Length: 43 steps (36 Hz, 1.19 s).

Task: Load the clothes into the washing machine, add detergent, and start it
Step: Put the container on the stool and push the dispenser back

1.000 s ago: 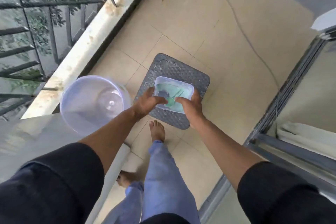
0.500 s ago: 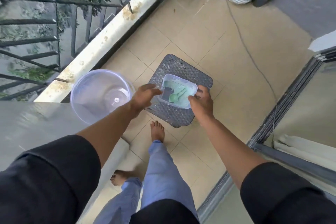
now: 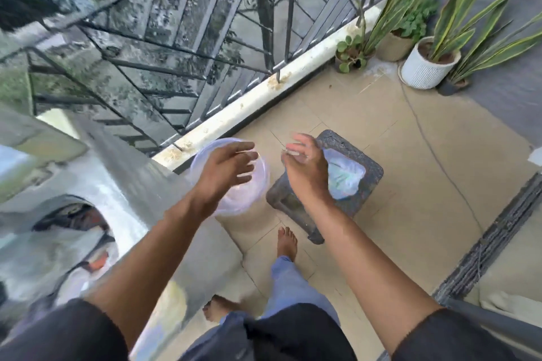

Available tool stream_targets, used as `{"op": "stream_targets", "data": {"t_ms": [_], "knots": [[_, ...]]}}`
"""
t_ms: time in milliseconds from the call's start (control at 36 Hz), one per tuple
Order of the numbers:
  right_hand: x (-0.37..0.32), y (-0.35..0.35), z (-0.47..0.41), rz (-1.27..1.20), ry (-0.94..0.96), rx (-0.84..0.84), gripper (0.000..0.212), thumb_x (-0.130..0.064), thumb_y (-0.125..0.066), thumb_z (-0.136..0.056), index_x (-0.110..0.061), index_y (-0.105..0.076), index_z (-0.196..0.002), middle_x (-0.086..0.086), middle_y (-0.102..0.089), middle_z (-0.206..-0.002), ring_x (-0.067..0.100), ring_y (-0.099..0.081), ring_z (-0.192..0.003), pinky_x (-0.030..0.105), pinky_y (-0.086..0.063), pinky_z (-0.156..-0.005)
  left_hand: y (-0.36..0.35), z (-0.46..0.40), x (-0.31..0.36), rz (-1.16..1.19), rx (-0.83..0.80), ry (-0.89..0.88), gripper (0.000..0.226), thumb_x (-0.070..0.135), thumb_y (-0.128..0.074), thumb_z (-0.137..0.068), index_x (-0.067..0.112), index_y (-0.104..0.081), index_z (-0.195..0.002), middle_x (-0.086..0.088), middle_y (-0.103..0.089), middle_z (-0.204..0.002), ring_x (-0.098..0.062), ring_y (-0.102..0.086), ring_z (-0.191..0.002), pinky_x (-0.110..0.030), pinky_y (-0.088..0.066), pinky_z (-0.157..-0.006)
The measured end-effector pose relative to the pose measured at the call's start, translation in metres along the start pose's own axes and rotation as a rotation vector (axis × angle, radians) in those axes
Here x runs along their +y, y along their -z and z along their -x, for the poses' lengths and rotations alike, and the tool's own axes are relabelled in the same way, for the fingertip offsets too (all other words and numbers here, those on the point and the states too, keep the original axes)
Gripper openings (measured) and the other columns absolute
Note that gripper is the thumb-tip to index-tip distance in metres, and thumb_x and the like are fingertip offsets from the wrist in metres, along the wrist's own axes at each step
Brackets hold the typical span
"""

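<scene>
Spanning the lower left of the head view, the grey-white top-loading washing machine [image 3: 123,184] shows its round drum opening [image 3: 73,231] with clothes inside; the image is blurred there, so individual garments cannot be told apart. Beyond the machine runs the black metal balcony railing [image 3: 176,47] on a white concrete kerb [image 3: 264,97]. The beige tiled floor [image 3: 396,141] fills the centre and right, with a thin cable [image 3: 434,155] trailing across it. Potted green plants [image 3: 428,64] stand together at the far corner, the nearest in a white ribbed pot.

A dark grey textured plastic stool [image 3: 366,182] stands on the floor just right of the machine. On the stool seat rests the translucent rectangular detergent container [image 3: 346,179], holding pale green-blue contents; blur hides any detail inside. A clear round plastic lid [image 3: 252,184] sits between the machine and the stool, partly under the left forearm; whether it is held up or resting on something cannot be told.

The left hand [image 3: 228,167] hovers above the clear lid with fingers spread and relaxed, gripping nothing. The right hand [image 3: 305,167] is raised above the near edge of the detergent container with fingers loosely extended, holding nothing visible.
</scene>
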State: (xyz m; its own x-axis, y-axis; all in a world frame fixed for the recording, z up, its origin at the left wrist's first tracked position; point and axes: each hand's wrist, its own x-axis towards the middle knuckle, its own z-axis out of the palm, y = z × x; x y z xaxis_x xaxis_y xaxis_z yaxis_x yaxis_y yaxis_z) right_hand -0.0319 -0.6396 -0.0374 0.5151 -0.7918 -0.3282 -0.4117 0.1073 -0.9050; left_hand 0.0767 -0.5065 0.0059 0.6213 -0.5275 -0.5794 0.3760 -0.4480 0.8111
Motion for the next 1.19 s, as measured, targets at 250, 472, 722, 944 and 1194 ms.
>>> {"op": "stream_targets", "data": {"t_ms": [250, 472, 722, 944, 1194], "knots": [[-0.065, -0.096, 0.086, -0.050, 0.125, -0.221, 0.039, -0.006, -0.065, -0.094, -0.015, -0.063, -0.131, 0.006, -0.071, -0.120, 0.017, -0.070, -0.105, 0.037, -0.059, -0.092, 0.123, 0.082, -0.021, 0.200, 0.247, -0.089, 0.025, 0.014, -0.063, -0.106, 0.012, -0.073, -0.129, -0.012, -0.079, -0.124, -0.034, -0.075, -0.114, -0.046, -0.058, -0.104], [-0.082, -0.179, 0.156, 0.000, 0.201, -0.415, 0.032, -0.007, -0.065, -0.096, -0.011, -0.065, -0.128, 0.004, -0.072, -0.114, 0.006, -0.068, -0.095, 0.040, -0.058, -0.093, 0.217, 0.148, -0.069, 0.365, 0.489, -0.097, 0.024, 0.009, -0.056, -0.108, 0.010, -0.073, -0.126, -0.021, -0.076, -0.127, -0.035, -0.073, -0.108, -0.051, -0.055, -0.108], [-0.067, -0.281, 0.208, 0.093, -0.004, -0.661, 0.029, -0.013, -0.064, -0.099, -0.015, -0.062, -0.127, 0.012, -0.069, -0.112, 0.024, -0.069, -0.083, 0.049, -0.059, -0.082, 0.298, 0.189, -0.148, 0.669, 0.631, 0.022, 0.034, 0.022, -0.056, -0.110, 0.005, -0.067, -0.137, -0.015, -0.075, -0.130, -0.037, -0.070, -0.124, -0.047, -0.057, -0.106], [-0.057, -0.356, 0.237, 0.082, -0.293, -0.778, 0.010, -0.010, -0.056, -0.103, -0.009, -0.063, -0.110, 0.017, -0.070, -0.108, 0.031, -0.068, -0.091, 0.038, -0.060, -0.079, 0.354, 0.189, -0.208, 0.902, 0.670, 0.081, 0.027, 0.024, -0.052, -0.112, 0.010, -0.063, -0.132, -0.011, -0.069, -0.138, -0.036, -0.067, -0.124, -0.050, -0.056, -0.109], [-0.037, -0.419, 0.238, 0.178, -0.394, -0.776, 0.028, -0.011, -0.053, -0.108, 0.003, -0.055, -0.131, 0.023, -0.061, -0.136, 0.041, -0.065, -0.123, 0.046, -0.055, -0.102, 0.384, 0.166, -0.219, 1.119, 0.634, 0.158, 0.040, 0.016, -0.047, -0.114, 0.005, -0.049, -0.153, -0.011, -0.058, -0.150, -0.040, -0.059, -0.135, -0.049, -0.053, -0.111]]}}
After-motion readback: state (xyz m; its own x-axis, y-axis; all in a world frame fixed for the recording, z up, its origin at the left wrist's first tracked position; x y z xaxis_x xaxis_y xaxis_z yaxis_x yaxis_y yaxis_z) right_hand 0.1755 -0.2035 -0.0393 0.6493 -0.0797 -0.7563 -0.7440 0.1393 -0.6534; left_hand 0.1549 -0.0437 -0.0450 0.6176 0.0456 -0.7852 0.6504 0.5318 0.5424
